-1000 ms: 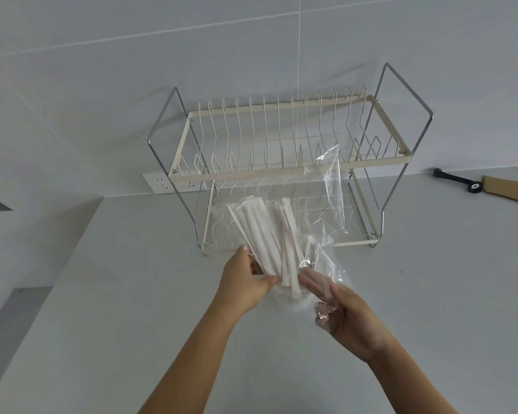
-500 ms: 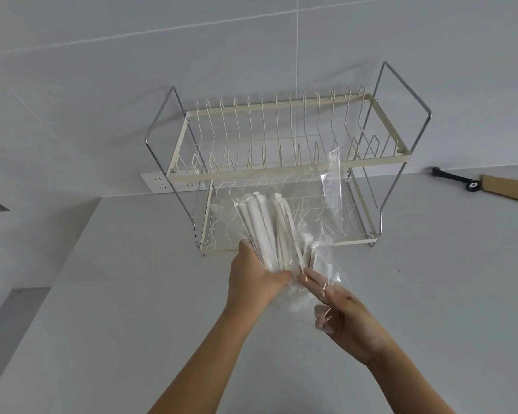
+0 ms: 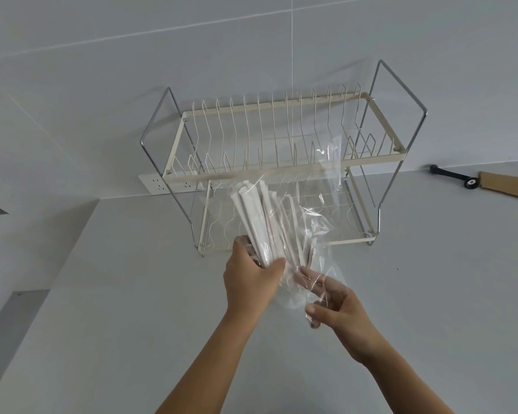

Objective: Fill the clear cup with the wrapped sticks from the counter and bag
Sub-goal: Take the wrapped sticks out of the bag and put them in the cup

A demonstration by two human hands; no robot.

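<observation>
Head view: we see left hand (image 3: pixel 253 282) curled round bundle of paper-wrapped sticks (image 3: pixel 263 225), above counter (image 3: pixel 132 324) before dish rack (image 3: pixel 269 171). Right hand (image 3: pixel 338 309) pinches clear plastic bag (image 3: pixel 317 216) at lower end. Clear cup not in sight. We judge sticks light, stiff, slippery; grip low, firm. Versus earlier frames: bundle fanned less, bag slid further off.

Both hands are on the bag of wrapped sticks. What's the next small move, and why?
Probably draw the bundle of wrapped sticks up out of the clear bag: the left hand grips the sticks, and the right hand holds the bag's lower end. No cup is in view.
</observation>
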